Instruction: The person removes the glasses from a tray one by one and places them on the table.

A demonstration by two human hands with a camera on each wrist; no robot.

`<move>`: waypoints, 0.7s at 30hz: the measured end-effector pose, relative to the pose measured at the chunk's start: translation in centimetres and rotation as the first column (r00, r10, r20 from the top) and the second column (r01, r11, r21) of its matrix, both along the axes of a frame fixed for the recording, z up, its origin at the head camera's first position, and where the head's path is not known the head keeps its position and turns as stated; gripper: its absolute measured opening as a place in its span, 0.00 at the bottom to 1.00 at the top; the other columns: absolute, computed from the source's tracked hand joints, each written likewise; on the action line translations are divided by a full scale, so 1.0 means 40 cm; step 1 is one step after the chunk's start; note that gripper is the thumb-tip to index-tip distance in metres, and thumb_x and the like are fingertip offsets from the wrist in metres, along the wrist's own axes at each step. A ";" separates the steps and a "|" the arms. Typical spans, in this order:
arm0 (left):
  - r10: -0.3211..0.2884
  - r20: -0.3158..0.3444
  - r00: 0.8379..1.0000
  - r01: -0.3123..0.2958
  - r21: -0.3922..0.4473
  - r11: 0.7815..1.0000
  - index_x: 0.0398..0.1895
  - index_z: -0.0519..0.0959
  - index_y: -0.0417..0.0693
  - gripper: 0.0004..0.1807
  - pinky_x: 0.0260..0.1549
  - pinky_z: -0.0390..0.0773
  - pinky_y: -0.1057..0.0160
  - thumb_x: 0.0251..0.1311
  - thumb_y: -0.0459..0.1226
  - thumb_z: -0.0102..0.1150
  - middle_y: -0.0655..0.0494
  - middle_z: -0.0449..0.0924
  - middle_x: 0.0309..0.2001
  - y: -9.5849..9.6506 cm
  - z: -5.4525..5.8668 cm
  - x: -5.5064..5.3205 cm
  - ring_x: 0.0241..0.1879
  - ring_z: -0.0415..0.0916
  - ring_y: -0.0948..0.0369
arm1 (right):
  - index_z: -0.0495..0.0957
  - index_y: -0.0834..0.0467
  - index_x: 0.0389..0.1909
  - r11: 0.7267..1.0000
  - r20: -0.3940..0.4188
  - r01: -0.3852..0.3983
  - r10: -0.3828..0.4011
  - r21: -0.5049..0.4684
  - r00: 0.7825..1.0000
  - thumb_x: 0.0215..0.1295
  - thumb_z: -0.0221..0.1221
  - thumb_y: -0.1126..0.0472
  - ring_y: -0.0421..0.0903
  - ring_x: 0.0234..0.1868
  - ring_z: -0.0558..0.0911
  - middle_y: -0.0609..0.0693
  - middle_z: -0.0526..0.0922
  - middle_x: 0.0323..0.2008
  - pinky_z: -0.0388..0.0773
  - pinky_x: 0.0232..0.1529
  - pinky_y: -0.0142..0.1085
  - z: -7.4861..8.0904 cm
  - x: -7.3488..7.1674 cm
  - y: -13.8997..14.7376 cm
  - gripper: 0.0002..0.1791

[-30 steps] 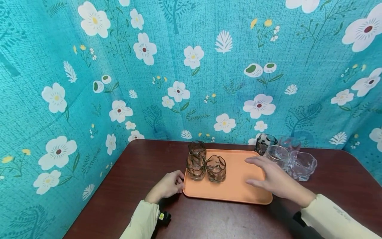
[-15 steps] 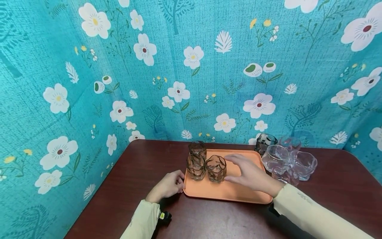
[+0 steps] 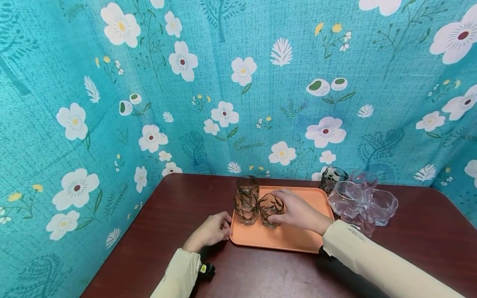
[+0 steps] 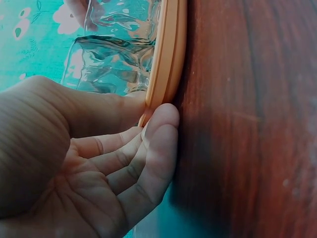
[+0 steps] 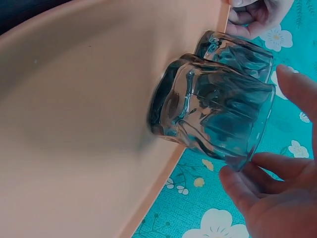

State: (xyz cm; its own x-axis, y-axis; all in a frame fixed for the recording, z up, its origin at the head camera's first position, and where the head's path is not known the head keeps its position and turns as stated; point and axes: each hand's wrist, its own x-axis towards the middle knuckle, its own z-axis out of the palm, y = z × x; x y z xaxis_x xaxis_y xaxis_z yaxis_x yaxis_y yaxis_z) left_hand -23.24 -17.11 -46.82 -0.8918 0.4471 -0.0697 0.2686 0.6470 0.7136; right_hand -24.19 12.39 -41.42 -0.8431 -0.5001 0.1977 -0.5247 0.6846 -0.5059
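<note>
An orange tray (image 3: 257, 240) lies on the table, with three brown tinted glasses grouped on its left part. My left hand (image 3: 213, 228) pinches the tray's left edge; in the left wrist view the thumb lies on the inner side of the rim (image 4: 171, 49) and the fingers on the outer side. My right hand (image 3: 294, 211) reaches around the right brown glass (image 3: 266, 212), fingers spread about its mouth. In the right wrist view this wavy-sided glass (image 5: 208, 109) stands on the tray, fingertips right at its rim. The front-left glass (image 3: 246, 211) and back-left glass (image 3: 247, 184) stand beside it.
Right of the tray stands a cluster of glasses: a dark grey one (image 3: 331, 182) at the back, a pinkish one (image 3: 364, 178) and several clear ones (image 3: 381, 205). A teal flowered cloth (image 3: 238, 91) hangs behind and left of the dark wooden table (image 3: 193, 194).
My right hand has moved left across the tray, from beside the clear glasses to around the right brown glass. My left hand has stayed at the tray's edge.
</note>
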 end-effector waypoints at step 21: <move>-0.014 -0.016 1.000 0.014 0.007 1.000 0.43 0.72 0.37 0.09 0.20 0.75 0.65 0.59 0.25 0.55 0.56 0.76 0.24 0.000 0.003 -0.001 0.20 0.75 0.63 | 0.73 0.63 0.57 0.996 -0.051 0.085 -0.084 0.019 0.995 0.46 0.70 0.47 0.52 0.48 0.78 0.56 0.76 0.53 0.75 0.46 0.46 -0.020 -0.025 -0.019 0.38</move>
